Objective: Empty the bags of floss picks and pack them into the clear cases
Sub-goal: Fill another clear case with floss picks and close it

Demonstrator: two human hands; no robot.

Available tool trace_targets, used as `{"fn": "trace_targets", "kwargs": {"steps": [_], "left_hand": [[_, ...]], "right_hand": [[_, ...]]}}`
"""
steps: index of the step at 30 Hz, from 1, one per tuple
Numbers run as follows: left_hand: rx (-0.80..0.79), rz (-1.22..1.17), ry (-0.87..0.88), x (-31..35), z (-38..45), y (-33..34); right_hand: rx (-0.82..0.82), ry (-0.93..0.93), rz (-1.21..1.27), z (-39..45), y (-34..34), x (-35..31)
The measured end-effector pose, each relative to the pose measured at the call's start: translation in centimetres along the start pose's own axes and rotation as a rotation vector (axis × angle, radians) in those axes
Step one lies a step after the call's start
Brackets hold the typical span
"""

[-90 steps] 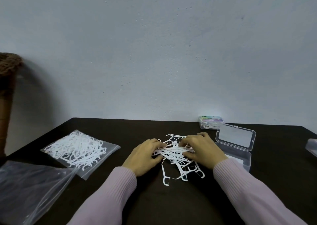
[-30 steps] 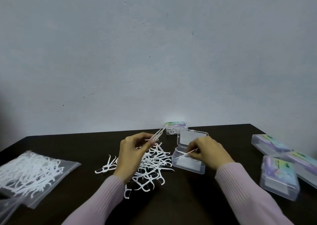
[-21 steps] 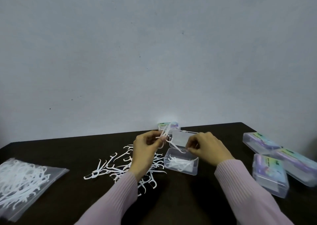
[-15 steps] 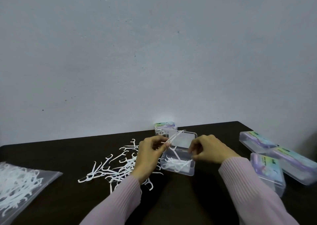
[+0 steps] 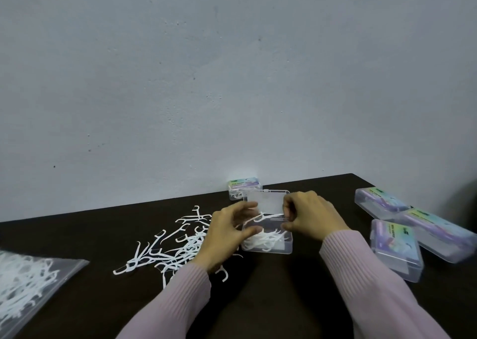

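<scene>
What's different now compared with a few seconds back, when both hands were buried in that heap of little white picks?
Both hands have left the loose pile for the open clear case. The left hand holds a pick at its rim; the right hand is at the raised lid. Picks now lie inside the case. The full bag is unmoved.

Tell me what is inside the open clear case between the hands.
White floss picks lie in a loose heap in the open case, one resting over its back rim. The left hand covers the case's left end, so nothing can be seen there.
</scene>
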State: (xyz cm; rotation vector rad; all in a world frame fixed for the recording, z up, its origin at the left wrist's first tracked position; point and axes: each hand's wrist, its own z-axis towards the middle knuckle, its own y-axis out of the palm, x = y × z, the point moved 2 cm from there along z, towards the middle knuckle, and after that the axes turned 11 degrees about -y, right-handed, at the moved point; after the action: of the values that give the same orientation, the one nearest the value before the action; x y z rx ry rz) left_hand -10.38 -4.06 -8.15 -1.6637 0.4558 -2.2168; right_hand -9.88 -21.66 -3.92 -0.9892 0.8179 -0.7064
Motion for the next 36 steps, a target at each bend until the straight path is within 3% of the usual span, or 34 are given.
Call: {"fn": "trace_targets", "kwargs": {"steps": [3, 18, 29, 36], "left_hand": [[0.002, -0.109, -0.019, -0.2, 0.2, -0.8], [0.009, 0.196, 0.006, -1.3, 0.0, -1.8], [-0.042, 0.151, 0.007, -1.3, 0.1, -1.4], [-0.071, 0.513, 0.094, -1.6, -0.1, -0.4]], "right_hand": [[0.004, -0.043, -0.016, -0.1, 0.3, -0.5], [-0.090, -0.041, -0.020, 0.1, 1.9, -1.2], [-0.140, -0.040, 0.015, 0.1, 1.8, -1.0], [-0.203, -0.050, -0.043, 0.1, 2.0, -1.1]]}}
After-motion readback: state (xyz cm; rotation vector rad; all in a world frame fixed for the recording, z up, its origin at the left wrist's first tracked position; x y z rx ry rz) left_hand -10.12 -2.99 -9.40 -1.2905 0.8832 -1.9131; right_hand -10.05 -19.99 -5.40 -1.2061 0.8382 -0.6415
